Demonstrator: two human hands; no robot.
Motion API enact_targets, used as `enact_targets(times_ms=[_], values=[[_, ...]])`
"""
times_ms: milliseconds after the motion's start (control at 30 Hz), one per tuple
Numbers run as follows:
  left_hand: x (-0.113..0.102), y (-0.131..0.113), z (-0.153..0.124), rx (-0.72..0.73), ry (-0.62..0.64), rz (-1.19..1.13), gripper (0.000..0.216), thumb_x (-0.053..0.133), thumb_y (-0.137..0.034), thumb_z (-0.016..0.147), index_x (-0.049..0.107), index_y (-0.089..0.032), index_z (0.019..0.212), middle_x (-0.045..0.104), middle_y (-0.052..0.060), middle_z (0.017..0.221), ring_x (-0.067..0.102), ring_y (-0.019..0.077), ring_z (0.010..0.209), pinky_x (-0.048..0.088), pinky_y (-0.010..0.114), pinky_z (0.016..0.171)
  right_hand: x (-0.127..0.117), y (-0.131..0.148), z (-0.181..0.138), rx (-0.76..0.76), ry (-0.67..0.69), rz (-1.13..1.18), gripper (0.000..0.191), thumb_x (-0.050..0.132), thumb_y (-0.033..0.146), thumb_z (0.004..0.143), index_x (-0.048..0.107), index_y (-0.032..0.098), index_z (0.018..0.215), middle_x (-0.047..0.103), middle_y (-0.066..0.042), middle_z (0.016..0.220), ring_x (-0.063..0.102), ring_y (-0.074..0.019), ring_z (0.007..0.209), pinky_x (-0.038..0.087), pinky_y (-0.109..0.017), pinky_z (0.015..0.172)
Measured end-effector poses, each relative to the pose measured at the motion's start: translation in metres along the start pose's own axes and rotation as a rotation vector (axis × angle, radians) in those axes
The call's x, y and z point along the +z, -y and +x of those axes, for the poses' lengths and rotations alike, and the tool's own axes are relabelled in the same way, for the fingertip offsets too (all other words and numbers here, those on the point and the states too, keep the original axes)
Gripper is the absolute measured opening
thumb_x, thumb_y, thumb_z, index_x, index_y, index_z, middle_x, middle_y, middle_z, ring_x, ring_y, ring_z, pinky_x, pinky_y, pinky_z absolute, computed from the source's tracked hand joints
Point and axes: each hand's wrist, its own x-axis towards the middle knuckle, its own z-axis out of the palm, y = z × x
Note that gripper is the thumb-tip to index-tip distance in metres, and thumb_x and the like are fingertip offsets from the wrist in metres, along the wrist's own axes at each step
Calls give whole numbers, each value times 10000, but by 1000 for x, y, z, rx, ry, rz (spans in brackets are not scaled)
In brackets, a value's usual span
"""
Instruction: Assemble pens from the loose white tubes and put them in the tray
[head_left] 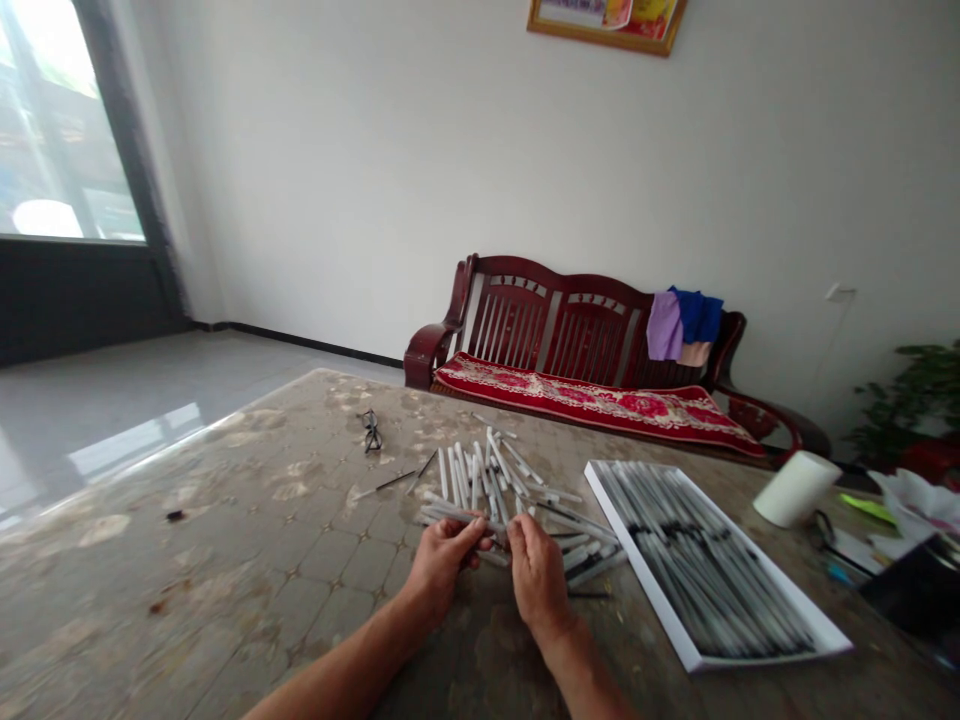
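My left hand (441, 558) is closed, thumb and fingers pinching a pale translucent pen (491, 525) just above the table. At the pen's other end, the fingers of my right hand (538, 572) are pressed together around it, hiding its tip. Beyond both hands lies a loose heap of white pen tubes (461, 470). More pens with dark parts (589, 555) are scattered beside my right hand. A thin black refill (395, 480) rests left of the heap. To the right, a white box (645, 590) holds rows of grey translucent pens (697, 550) with black middles.
The patterned tabletop (285, 560) bears black-framed glasses (371, 430) at the far left of the heap. A white roll (796, 488) stands beyond the box, near papers and a dark object (911, 590). Behind the table is a red wooden bench (555, 320).
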Motion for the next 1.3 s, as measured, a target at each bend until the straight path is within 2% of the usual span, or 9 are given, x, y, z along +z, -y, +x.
enact_targets(times_ms=[133,267,467,633,800,933,1100,1233,1300], values=[[1,-1,-2,3,3,8,436,886,-454,497,727,-125,736,691,34,620,599,128,536,371,191,430,-2,-1,-1,27,19,9,470,315,524,964,535,241,660,535,3,540,522,-161,513,347,-267,514],[0,-1,-1,-17,-27,23,426,880,-460,506,724,-119,709,692,43,622,588,123,526,373,196,433,-4,-1,-2,16,109,93,370,376,488,961,572,231,779,576,15,621,548,-152,567,371,-242,537],[1,0,-2,-1,21,21,439,891,-461,489,724,-119,710,666,25,573,577,122,507,374,197,431,-6,-2,-3,92,98,68,479,335,533,956,508,241,617,491,23,488,486,-151,470,311,-261,487],[1,-1,-2,-20,-5,42,428,878,-468,516,721,-120,711,685,37,601,589,124,514,379,198,439,-9,-1,-3,14,102,88,352,428,492,938,553,233,734,575,19,624,550,-148,592,363,-237,548],[0,-1,-2,-1,12,62,449,881,-490,495,720,-124,701,651,18,525,553,115,468,376,199,426,-7,-3,-3,80,95,55,462,348,518,957,519,242,628,496,27,493,482,-147,465,313,-263,486],[0,-2,-1,8,9,52,436,883,-480,499,727,-129,704,680,31,586,588,125,511,387,196,427,-7,-2,-3,25,122,90,344,438,494,934,553,236,736,590,15,633,555,-152,588,358,-239,541],[0,-3,-1,46,22,75,427,886,-464,497,720,-128,701,648,18,522,578,130,484,392,203,419,-5,-2,-3,159,140,137,453,333,523,952,500,246,635,498,25,506,496,-156,469,335,-260,486],[0,-4,-2,52,18,73,437,880,-483,505,717,-127,699,665,29,554,596,135,507,404,201,422,-7,0,-3,78,138,145,356,453,523,913,552,236,728,576,13,618,544,-155,582,374,-242,539],[-1,-3,-2,53,40,80,448,880,-490,505,718,-125,708,652,25,525,591,135,497,406,202,421,-6,1,-3,91,125,174,367,481,534,893,528,234,686,551,18,584,521,-146,550,360,-238,503]])
